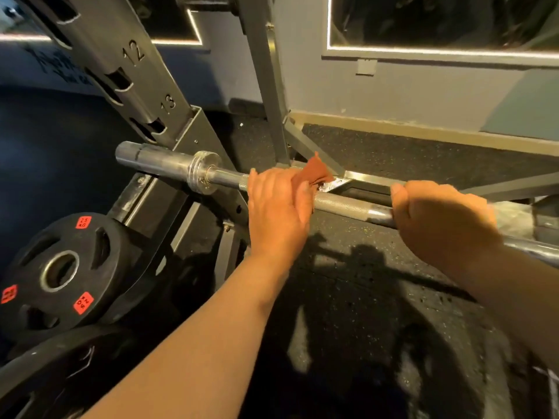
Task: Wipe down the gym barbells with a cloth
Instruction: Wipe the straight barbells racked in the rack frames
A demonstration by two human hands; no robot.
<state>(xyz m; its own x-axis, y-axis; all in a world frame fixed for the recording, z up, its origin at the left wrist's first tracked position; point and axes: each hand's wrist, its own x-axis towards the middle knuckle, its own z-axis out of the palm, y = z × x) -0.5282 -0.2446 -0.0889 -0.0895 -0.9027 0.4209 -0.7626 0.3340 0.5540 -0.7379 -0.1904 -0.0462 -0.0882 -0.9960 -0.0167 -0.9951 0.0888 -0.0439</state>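
A steel barbell runs from its bare sleeve at the left down to the right edge of the head view. My left hand wraps an orange-brown cloth around the knurled shaft just right of the collar; a corner of the cloth sticks up behind my fingers. My right hand grips the bare shaft further right, thumb on the near side. The bar between my hands shows knurling and a smooth band.
A grey rack upright with numbered slots 12 and 13 leans at the left behind the barbell sleeve. Black weight plates with red labels are stacked at lower left. Rack frame legs and a wall with mirrors stand behind. Black rubber flooring lies below.
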